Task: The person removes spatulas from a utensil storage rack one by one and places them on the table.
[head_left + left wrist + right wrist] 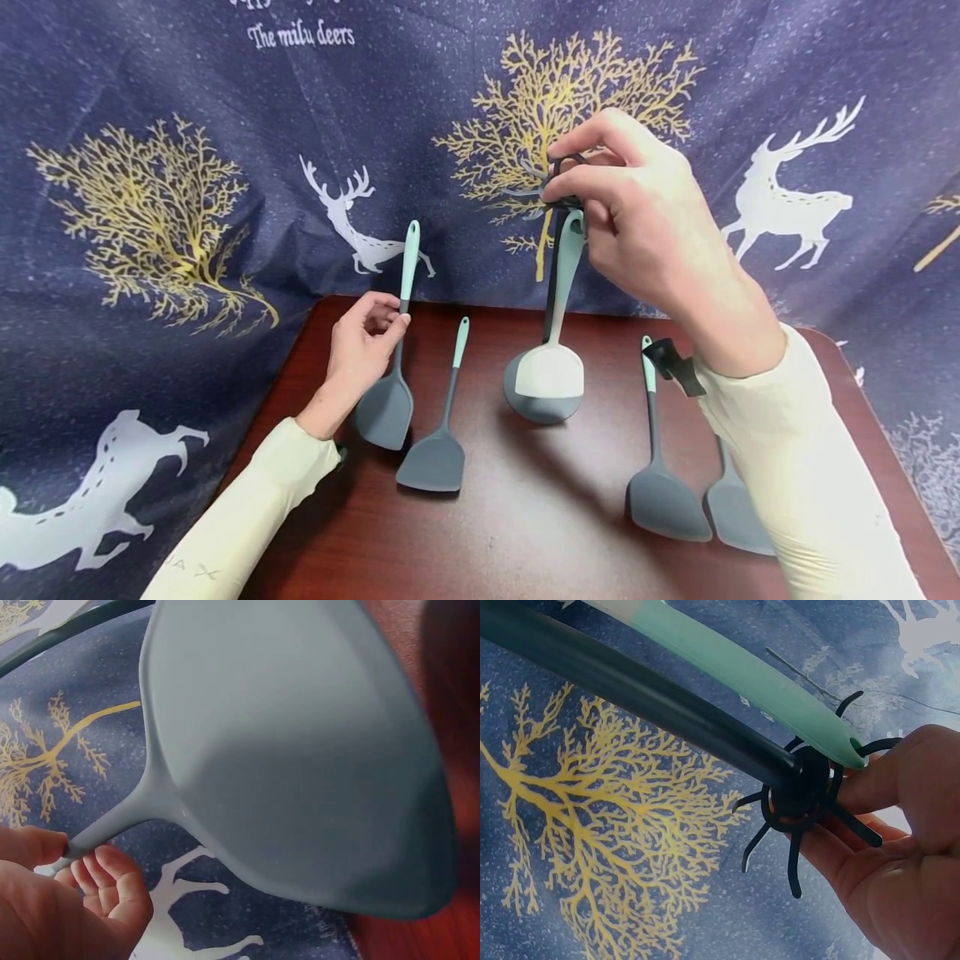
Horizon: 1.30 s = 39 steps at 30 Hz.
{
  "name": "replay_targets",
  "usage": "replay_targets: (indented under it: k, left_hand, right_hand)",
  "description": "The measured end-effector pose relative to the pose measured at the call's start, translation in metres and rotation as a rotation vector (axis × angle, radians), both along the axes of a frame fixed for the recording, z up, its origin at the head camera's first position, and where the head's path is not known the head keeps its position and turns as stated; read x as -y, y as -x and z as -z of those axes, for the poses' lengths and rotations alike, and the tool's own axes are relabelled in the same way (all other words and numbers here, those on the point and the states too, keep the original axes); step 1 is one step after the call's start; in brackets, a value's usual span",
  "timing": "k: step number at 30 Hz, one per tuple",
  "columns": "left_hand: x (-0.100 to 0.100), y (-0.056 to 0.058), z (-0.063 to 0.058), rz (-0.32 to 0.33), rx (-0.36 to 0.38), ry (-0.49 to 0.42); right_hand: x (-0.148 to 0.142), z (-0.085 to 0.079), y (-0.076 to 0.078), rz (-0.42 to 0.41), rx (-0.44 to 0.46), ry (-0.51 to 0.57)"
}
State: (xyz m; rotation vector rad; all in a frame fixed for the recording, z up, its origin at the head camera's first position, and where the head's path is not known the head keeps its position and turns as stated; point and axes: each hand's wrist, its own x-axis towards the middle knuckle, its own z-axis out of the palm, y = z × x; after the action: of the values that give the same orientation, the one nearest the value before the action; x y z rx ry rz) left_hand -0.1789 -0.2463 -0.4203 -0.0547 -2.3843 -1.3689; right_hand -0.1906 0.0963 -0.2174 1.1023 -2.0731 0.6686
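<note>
My left hand [363,342] pinches a grey spatula [385,412] between thumb and fingers, near where its mint handle meets the grey shaft. In the left wrist view its broad blade [300,765] fills much of the picture. Higher up, my right hand [637,200] grips the top of a black utensil stand, at its ring of hooks [799,802]. A dark pole [667,705] runs down from the ring. On one hook hangs a utensil by its mint handle [757,694]; its cream-coloured head [551,369] overlaps the grey round base [525,404].
Beside the held spatula, a second grey spatula [433,462] lies on the red-brown table [495,542]. Two more are at the right, one spatula [667,504] in full view and another spatula [738,512] partly behind my right sleeve. A blue patterned cloth [420,100] hangs behind.
</note>
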Motion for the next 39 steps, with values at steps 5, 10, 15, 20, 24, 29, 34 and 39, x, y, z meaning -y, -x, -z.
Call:
replay_targets:
  k: [5, 10, 15, 20, 24, 29, 34, 39]
  left_hand:
    - [0.003, 0.0, 0.006, -0.023, 0.036, 0.013]
    - [0.007, 0.001, 0.012, -0.033, 0.07, 0.031]
    - [0.013, 0.002, 0.019, -0.051, 0.113, 0.075]
    - [0.017, 0.002, 0.027, -0.048, 0.144, 0.097]
    - [0.018, 0.001, 0.034, -0.046, 0.173, 0.125]
    - [0.019, 0.0, 0.04, -0.042, 0.217, 0.148]
    - [0.02, -0.001, 0.046, -0.052, 0.262, 0.156]
    - [0.026, 0.0, 0.057, -0.072, 0.29, 0.168]
  right_hand:
    - [-0.001, 0.0, 0.0, -0.002, -0.005, -0.001]
    - [0.0, 0.0, 0.001, -0.003, -0.006, -0.001]
    - [0.0, 0.0, 0.001, 0.002, 0.001, 0.004]
    - [-0.001, 0.001, 0.0, 0.005, -0.001, 0.003]
    - [-0.002, 0.001, 0.0, 0.006, -0.011, -0.002]
    - [-0.002, 0.001, 0.0, 0.003, -0.021, -0.007]
    - [-0.002, 0.0, 0.0, -0.003, -0.021, -0.006]
    - [-0.001, -0.001, 0.0, -0.007, -0.024, -0.004]
